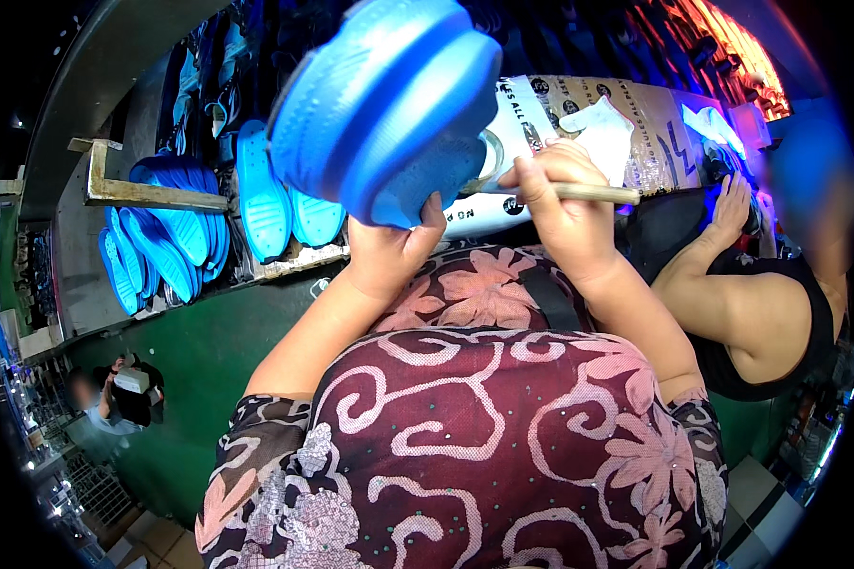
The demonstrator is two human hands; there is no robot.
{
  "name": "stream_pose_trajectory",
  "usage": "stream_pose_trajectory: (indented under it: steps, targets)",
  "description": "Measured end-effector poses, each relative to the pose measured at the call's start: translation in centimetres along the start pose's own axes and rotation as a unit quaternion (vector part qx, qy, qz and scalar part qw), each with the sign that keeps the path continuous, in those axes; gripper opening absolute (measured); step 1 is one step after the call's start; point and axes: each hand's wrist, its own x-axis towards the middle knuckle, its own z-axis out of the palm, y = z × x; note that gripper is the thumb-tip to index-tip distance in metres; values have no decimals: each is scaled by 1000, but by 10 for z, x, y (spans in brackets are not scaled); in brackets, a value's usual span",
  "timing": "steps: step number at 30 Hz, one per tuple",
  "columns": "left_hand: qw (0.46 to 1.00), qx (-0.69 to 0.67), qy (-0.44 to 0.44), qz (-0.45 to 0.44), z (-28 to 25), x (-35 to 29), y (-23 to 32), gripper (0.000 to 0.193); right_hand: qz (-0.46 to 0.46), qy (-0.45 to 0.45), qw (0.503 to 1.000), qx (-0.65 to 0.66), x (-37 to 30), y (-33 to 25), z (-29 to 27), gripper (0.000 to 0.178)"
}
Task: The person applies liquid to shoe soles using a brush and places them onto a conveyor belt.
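Note:
Held up close at the upper middle is a thick blue shoe sole (380, 114) with ridged sidewalls. My left hand (389, 251) grips its lower end, thumb against the face turned right. Most of those fingers are hidden behind the sole. My right hand (574, 209) is closed around a brush (603, 193) with a pale wooden handle, whose tip points left toward the sole's face. The sole partly covers the brush's end, so I cannot tell if it touches.
Several bright blue soles (264, 204) lie on the bench at left, beside a bracket-like bar (152, 194). Taped cardboard (650, 142) covers the bench beyond my hands, with a white piece (603, 137) on it. A co-worker (750, 313) sits close on my right.

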Motion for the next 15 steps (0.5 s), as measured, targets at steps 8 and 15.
stream_pose_trajectory:
  steps: [8,15]
  targets:
    - [998,33,21,49,0,-2,-4,22,-11,1,999,35,-3,-2,3,25]
    - [993,69,-6,99,-2,2,-5,23,-30,-23,999,-15,-3,-3,-1,30]
